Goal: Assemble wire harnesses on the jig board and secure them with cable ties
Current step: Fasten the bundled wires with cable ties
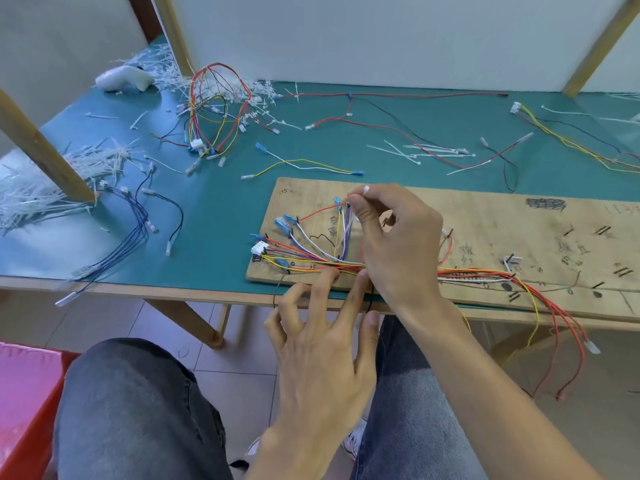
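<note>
Head | right hand (pixel 394 237) pinches thin wires (pixel 343 233) | scribbled wooden board (pixel 502 216)

I record the wooden jig board (pixel 485 216) lying flat at the tabletop's near edge, inked with handwritten marks. The wire harness (pixel 311 263) lies on it. Red, yellow, purple and white wires are bundled along the near edge and fan out at the left end to blue terminals (pixel 289 218) and a white connector (pixel 259 248). The right hand (pixel 398 244) pinches a white wire end (pixel 365 189) above the fan. Loose white cable ties (pixel 426 150) lie beyond the board.
</note>
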